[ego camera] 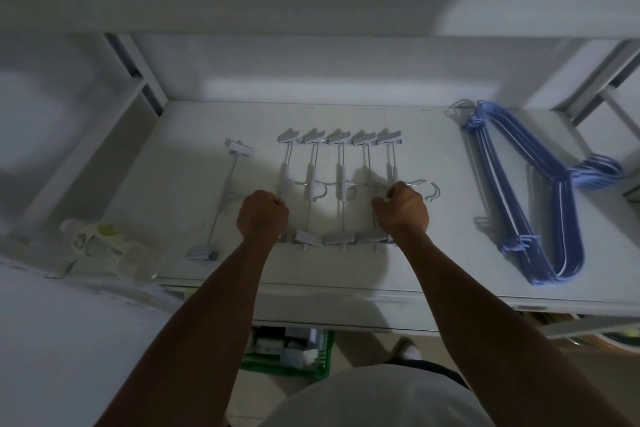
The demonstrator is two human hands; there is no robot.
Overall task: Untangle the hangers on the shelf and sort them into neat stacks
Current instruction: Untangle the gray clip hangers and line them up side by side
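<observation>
Several white clip hangers [341, 180] lie side by side in a row on the middle of the white shelf [433, 253]. One more white clip hanger [225, 194] lies apart at their left, slightly slanted. My left hand [262, 215] is curled at the row's left end, over the leftmost hanger. At the row's right end my right hand [403, 206] is curled on the rightmost hanger, beside its metal hook. Whether the fingers actually hold the hangers is hidden by the backs of the hands. A stack of blue hangers [530, 191] lies at the right of the shelf.
A clear plastic package [104, 243] with a green label sits at the shelf's front left corner. Shelf uprights stand at the back left and back right. Below the shelf edge a green basket [287, 354] holds small items.
</observation>
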